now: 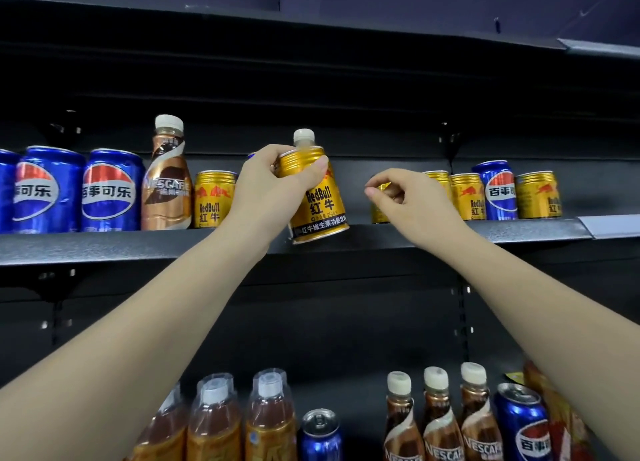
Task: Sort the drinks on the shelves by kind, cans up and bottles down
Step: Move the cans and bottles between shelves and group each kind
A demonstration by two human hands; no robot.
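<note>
Now, L hand (273,180) gripping Red Bull can (320,204) — tilted

Your one head camera sits close to the shelving, facing it squarely and tilted slightly up at the upper shelf (104,249), lower shelf's drinks along the bottom edge.
</note>
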